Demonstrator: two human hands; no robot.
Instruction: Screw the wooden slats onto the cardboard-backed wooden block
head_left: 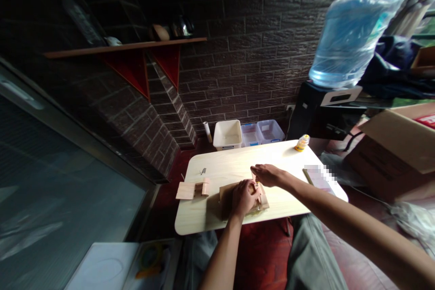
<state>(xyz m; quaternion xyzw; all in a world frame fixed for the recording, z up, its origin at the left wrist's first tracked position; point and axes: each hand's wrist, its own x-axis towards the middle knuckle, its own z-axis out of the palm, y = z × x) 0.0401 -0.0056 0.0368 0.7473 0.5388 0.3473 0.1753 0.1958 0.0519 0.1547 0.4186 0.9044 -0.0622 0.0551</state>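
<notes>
My left hand (245,197) is curled over the right part of a brown cardboard piece (227,195) near the table's front edge. Its fingers close on something too small and shaded to name. Just above and to the right, my right hand (268,175) is closed, with the fingers bent downward. A small yellowish bit shows beneath it, but what it grips is hidden. Pale wooden pieces (263,200) lie by the left hand's fingertips. Farther left on the table are a flat wooden board (185,190) and a curved wooden piece (205,187).
The light table (217,170) carries a yellow-capped clear jar (302,142) at the far right and a pale flat item (317,179). Behind stand a cream bin (227,135) and clear bins (271,131). At right are a water dispenser (306,113) and a cardboard box (384,163).
</notes>
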